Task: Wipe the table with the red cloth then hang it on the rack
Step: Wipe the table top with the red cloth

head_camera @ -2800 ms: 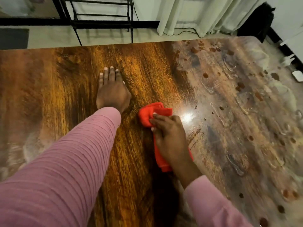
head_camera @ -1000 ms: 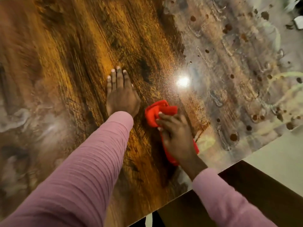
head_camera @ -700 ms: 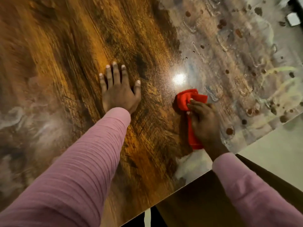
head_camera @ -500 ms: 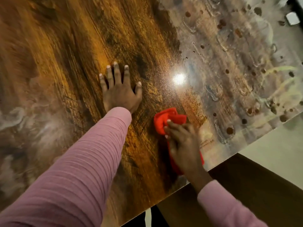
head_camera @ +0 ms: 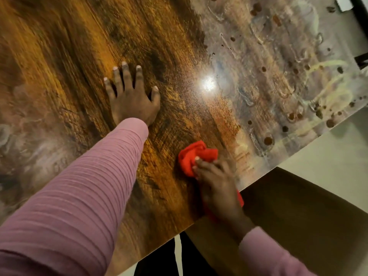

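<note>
A glossy brown wooden table (head_camera: pixel 65 56) fills most of the view. Its right part carries wet streaks and dark drops (head_camera: pixel 268 140). The bunched red cloth (head_camera: pixel 196 155) lies on the table near its front edge, and part of it is hidden under my right hand (head_camera: pixel 217 186). That hand presses down on the cloth, with the fingers curved over its folds. My left hand (head_camera: pixel 132 98) rests flat on the wood with spread, straight fingers, to the upper left of the cloth. The rack is out of sight.
The table's front edge (head_camera: pixel 256 182) runs diagonally from lower left to upper right. Below it lie a dark brown surface (head_camera: pixel 298 216) and pale floor (head_camera: pixel 334 164). A small white object (head_camera: pixel 343 4) sits at the top right corner.
My right hand swept the cloth out to the right, then back towards the front edge. The cloth now lies nearer the table's front edge. My left hand stayed planted.
</note>
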